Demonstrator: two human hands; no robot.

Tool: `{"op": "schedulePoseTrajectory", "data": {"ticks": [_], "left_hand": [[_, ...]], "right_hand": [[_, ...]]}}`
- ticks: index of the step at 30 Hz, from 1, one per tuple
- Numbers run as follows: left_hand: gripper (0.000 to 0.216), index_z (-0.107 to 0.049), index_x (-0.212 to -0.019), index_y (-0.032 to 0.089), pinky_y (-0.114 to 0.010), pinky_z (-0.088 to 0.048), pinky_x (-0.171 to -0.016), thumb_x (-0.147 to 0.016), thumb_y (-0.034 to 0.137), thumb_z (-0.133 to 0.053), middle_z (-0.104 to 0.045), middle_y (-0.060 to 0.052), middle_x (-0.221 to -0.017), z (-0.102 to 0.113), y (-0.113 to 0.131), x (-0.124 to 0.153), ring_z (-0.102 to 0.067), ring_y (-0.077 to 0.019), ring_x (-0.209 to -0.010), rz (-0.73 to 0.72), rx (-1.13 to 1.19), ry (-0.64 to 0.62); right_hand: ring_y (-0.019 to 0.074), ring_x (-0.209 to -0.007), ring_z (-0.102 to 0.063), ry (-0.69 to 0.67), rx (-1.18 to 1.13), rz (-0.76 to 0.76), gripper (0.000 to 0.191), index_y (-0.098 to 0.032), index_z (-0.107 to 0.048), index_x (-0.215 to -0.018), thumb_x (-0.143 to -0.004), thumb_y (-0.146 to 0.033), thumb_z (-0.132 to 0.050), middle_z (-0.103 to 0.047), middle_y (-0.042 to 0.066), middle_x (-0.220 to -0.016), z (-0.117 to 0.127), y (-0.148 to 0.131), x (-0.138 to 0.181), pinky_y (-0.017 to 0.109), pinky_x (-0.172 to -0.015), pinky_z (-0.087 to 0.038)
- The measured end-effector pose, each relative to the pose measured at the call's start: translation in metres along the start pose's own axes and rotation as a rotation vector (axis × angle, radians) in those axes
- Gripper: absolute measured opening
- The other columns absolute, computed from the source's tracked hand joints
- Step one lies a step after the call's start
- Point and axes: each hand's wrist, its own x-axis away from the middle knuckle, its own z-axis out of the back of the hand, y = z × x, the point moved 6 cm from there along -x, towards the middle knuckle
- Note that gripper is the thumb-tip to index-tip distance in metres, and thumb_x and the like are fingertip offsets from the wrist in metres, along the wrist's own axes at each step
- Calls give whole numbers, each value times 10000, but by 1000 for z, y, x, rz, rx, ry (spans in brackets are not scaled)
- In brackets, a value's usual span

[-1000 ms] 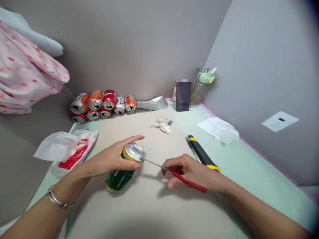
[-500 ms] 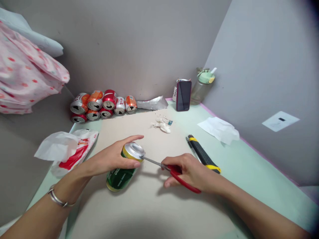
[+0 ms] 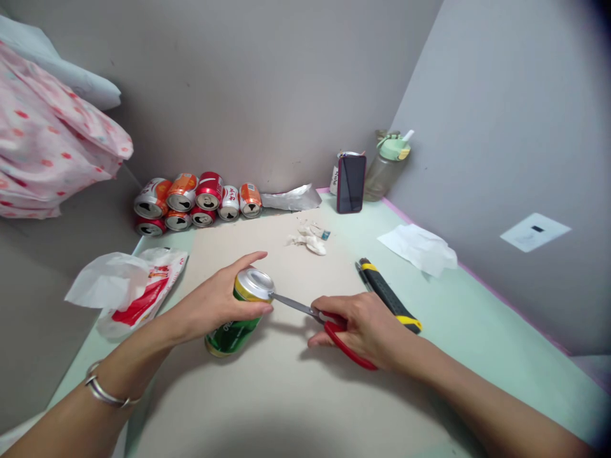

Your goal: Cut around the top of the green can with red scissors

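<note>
My left hand [image 3: 217, 299] grips a green and gold drink can [image 3: 238, 315] that lies tilted on a beige board [image 3: 286, 394], its silver top turned toward the right. My right hand [image 3: 363, 324] is closed on red-handled scissors [image 3: 334, 327]. The blades' tip touches the rim of the can's top. A silver bangle [image 3: 102, 391] sits on my left wrist.
A yellow and black utility knife [image 3: 389, 296] lies just beyond my right hand. Several empty cans [image 3: 195, 200] are stacked at the back wall. A phone [image 3: 351, 183], a bottle [image 3: 389, 162], crumpled tissue [image 3: 420, 248], paper scraps [image 3: 310, 240] and a plastic bag [image 3: 126, 286] lie around.
The can has turned a little more upright under my left hand. My right hand with the scissors has shifted slightly left and up, with the blade tip still at the can's rim.
</note>
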Motion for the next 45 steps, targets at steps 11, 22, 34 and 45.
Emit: {"op": "schedulePoseTrajectory", "data": {"ticks": [11, 22, 34, 45], "left_hand": [[904, -360, -1510, 256, -432, -392, -1061, -726, 420, -778, -675, -60, -1242, 0, 0, 1, -602, -288, -1147, -12, 34, -37], [871, -375, -1503, 287, -428, -386, -1074, -744, 420, -781, -661, -51, -1285, 0, -4, -1, -591, -291, -1190, -44, 36, -81], [857, -395, -1510, 297, -443, -416, -1064, -758, 445, -781, -678, -54, -1266, 0, -8, -1, -608, -305, -1177, -95, 31, -140], [861, -370, -1514, 320, -406, -396, -1082, -768, 408, -791, -657, -39, -1304, 0, -8, -1, -604, -282, -1190, -131, 64, -169]], "right_hand": [[119, -515, -381, 15, -24, 44, 534, -214, -590, -762, -914, -718, -500, -506, -38, -597, -1, 0, -2, 226, -514, -268], [118, -523, -356, 18, -15, 83, 503, -212, -581, -774, -926, -687, -519, -496, -41, -613, -3, -1, -2, 228, -525, -266], [133, -533, -445, 72, 98, 174, 515, -183, -651, -875, -969, -656, -470, -583, 10, -654, 1, -3, 0, 245, -545, -282], [107, -555, -313, -43, -173, 69, 478, -204, -632, -805, -863, -679, -624, -415, -71, -613, 2, -3, -3, 204, -532, -285]]}}
